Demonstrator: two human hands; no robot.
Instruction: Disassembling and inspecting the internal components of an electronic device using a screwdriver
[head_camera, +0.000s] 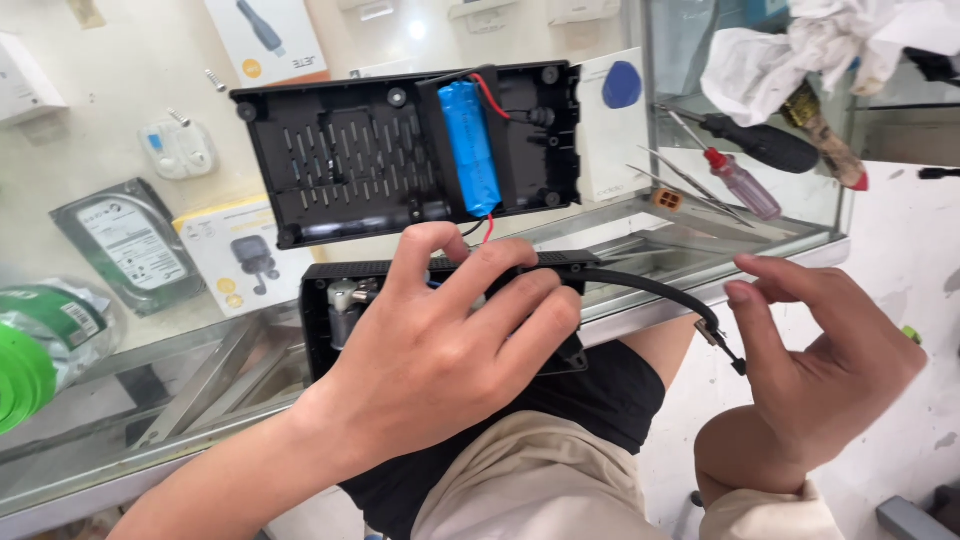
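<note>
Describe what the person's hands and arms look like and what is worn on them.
Both the left hand and the right hand are bare: no gloves, rings or watch show. The forearms are uncovered as far as the view reaches, with no sleeves in view. Fingernails are short and unpainted.

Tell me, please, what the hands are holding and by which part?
The left hand grips the opened black device over its top; the right hand holds nothing, beside the black hose tip.

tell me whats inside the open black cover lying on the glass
The cover holds a blue battery with red and black wires, beside rows of vent slots and screw posts. What lies beneath the battery is hidden. The left hand covers most of the device body below.
</note>
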